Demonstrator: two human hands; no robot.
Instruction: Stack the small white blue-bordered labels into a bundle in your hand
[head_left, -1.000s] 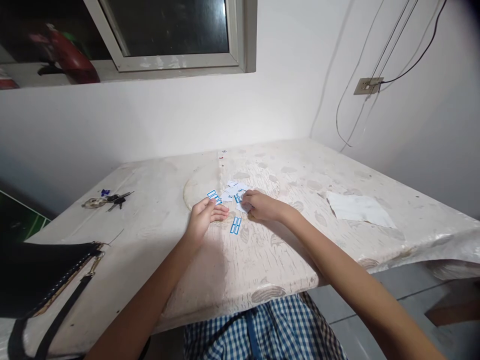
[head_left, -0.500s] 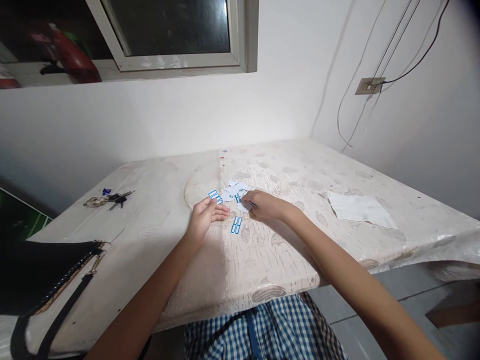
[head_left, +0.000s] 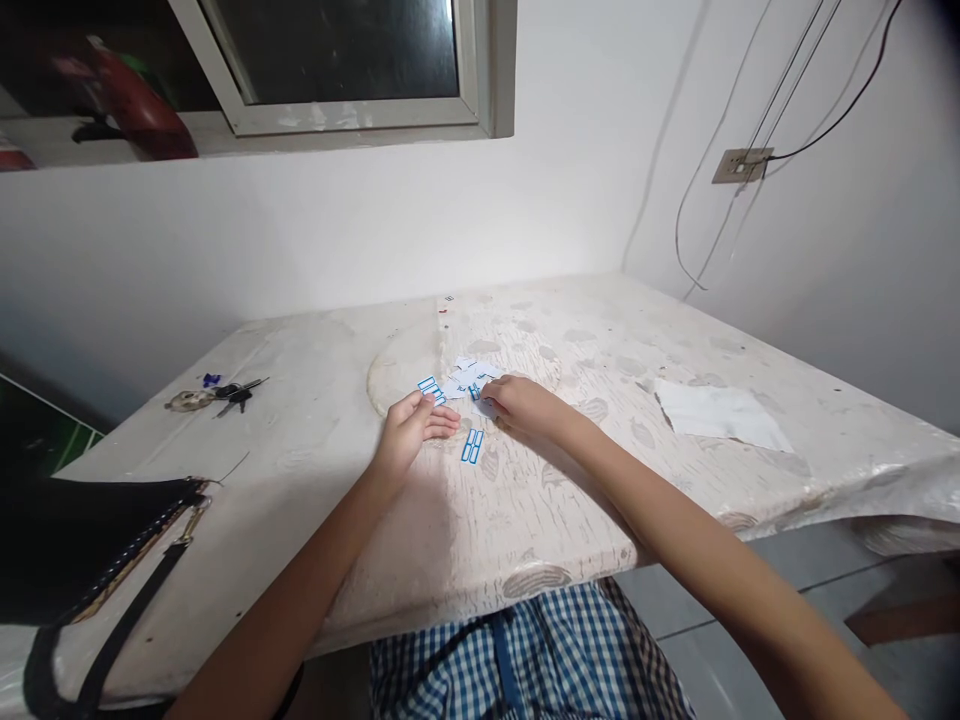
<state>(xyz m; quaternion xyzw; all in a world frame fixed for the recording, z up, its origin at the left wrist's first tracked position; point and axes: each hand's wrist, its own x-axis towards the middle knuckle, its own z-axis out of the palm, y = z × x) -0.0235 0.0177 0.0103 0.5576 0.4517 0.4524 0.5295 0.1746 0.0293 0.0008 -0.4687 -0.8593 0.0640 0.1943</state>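
My left hand (head_left: 409, 425) is closed on a small paper slip printed with blue boxes (head_left: 430, 389), held between thumb and fingers just above the table. Curled down over a loose pile of white paper pieces (head_left: 465, 372) is my right hand (head_left: 514, 402). Its fingers pinch a blue-printed slip (head_left: 474, 392) at the pile's near side; its fingertips are partly hidden. Some pile pieces carry dark blue print too small to read. Another slip with blue boxes (head_left: 472, 446) lies flat on the table, nearer to me, between the hands.
A torn white sheet (head_left: 720, 415) lies on the plastic-covered table (head_left: 555, 520) at right. Keys (head_left: 238, 396) lie at left, behind a black bag (head_left: 97, 545) with a strap. Behind are a wall, a window (head_left: 337, 60) and a socket (head_left: 741, 166) with hanging cables.
My right hand has shifted slightly over the pile, and the blue mark seen between its fingers is now out of sight. My left hand keeps its slip; the view has tilted slightly.
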